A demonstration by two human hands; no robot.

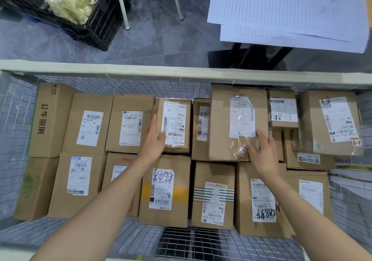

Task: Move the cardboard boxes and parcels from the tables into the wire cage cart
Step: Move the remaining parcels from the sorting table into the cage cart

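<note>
While the small labelled box (175,123) sits in the far row of the wire cage cart (141,70), the left hand (154,142) lays straight fingers flat against its left side and a thumb on its label (no curl, nothing clenched). Right of those fingers, past one narrow box (200,127), the right hand (261,152) spreads relaxed fingers over the near corner of a taped box (225,119); actual contact I cannot tell. Nearer than all the fingertips lies the near row of boxes (165,190); beyond them, outside the cage, are lined paper sheets (291,8) and a black crate (96,25).
</note>
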